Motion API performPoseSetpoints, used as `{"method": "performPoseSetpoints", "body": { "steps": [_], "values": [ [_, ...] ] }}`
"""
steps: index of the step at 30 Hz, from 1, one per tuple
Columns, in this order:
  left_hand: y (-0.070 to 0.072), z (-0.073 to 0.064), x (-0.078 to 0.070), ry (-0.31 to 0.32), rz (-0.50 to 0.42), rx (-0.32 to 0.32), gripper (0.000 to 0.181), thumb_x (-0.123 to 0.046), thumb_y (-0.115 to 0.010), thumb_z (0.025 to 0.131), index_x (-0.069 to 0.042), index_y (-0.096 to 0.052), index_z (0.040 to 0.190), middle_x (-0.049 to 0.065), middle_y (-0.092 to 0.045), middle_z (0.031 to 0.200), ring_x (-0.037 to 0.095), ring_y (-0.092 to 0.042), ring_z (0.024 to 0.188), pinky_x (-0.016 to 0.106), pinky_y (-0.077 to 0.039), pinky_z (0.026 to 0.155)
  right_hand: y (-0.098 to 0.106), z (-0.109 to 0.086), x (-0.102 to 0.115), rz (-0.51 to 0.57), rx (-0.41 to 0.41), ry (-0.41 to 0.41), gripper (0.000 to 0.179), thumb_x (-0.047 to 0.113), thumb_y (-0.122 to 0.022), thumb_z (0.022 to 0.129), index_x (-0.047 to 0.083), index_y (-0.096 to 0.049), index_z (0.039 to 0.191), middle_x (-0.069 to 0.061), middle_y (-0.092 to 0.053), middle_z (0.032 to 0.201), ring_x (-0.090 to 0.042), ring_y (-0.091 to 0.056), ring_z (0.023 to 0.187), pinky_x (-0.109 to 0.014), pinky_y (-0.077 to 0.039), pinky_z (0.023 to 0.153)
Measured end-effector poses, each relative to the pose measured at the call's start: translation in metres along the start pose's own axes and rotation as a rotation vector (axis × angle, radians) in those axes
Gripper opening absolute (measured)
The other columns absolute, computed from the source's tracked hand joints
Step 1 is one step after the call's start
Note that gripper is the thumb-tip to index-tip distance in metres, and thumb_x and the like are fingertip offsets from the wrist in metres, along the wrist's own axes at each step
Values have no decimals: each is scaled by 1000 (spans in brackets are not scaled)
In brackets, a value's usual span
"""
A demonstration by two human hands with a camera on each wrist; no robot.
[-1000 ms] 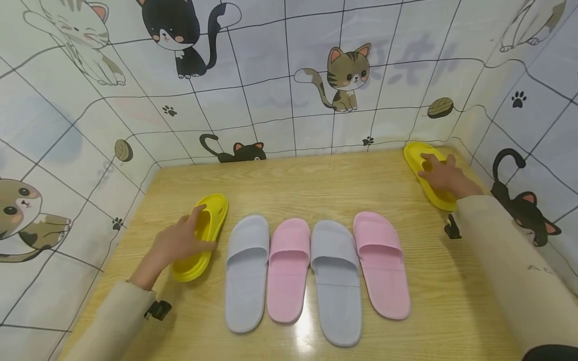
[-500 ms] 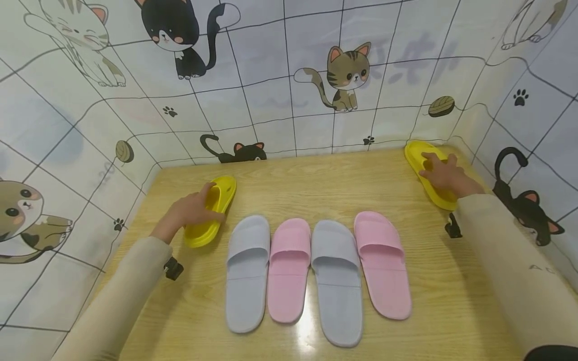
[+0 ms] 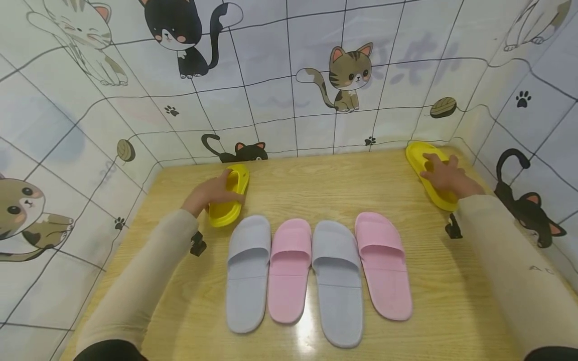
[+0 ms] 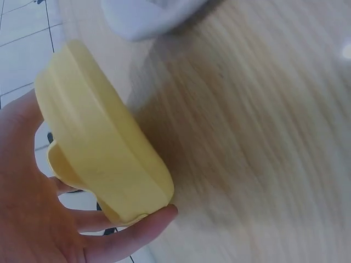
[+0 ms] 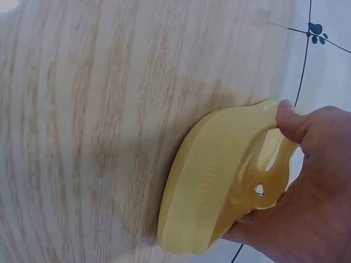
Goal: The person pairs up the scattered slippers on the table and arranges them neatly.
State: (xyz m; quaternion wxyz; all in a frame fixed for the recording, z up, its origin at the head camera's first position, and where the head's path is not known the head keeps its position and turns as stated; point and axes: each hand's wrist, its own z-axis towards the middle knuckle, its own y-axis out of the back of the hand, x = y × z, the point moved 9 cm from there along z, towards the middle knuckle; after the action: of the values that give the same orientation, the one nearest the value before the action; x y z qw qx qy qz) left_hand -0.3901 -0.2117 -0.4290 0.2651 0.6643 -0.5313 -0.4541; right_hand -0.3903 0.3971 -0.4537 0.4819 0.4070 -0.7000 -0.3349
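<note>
My left hand (image 3: 212,193) grips a yellow slipper (image 3: 224,214) at the back left of the table, thumb and fingers across its two sides. In the left wrist view a shadow falls beside this yellow clog-like slipper (image 4: 104,131); whether its sole touches the wood is hard to tell. At the back right corner, my right hand (image 3: 447,175) holds the matching yellow slipper (image 3: 417,151) by its sides. The right wrist view has that slipper (image 5: 203,181) against the tabletop, pinched between thumb and fingers. Its far side is partly hidden by the hand.
Between the hands, nearer the front, a grey slipper (image 3: 246,296), a pink slipper (image 3: 286,291), another grey slipper (image 3: 339,311) and another pink slipper (image 3: 387,286) lie in a row on the wooden table (image 3: 316,185). Cat-printed walls (image 3: 271,100) enclose the back and sides.
My left hand has carried its yellow slipper away from me and to the right, toward the back wall. The right hand and its slipper have stayed in place, as has the row.
</note>
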Motion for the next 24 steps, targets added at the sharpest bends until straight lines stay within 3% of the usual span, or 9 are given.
{"method": "performPoseSetpoints", "body": {
  "steps": [13, 24],
  "values": [
    [-6, 17, -55, -20, -47, 39, 114, -58, -74, 82, -30, -2, 166, 26, -37, 160, 39, -58, 120, 41, -63, 66, 4, 2, -2, 1, -2, 6, 78, 39, -41, 109, 11, 5, 165, -49, 14, 151, -76, -18, 124, -84, -21, 105],
    [-15, 27, -86, -12, -90, 58, 112, -56, -76, 81, -35, -6, 165, 22, -35, 162, 39, -56, 126, 48, -64, 72, 2, 4, -1, -23, 16, -10, 79, 39, -43, 109, 9, 5, 165, -50, 11, 149, -72, -23, 120, -82, -28, 104]
  ]
}}
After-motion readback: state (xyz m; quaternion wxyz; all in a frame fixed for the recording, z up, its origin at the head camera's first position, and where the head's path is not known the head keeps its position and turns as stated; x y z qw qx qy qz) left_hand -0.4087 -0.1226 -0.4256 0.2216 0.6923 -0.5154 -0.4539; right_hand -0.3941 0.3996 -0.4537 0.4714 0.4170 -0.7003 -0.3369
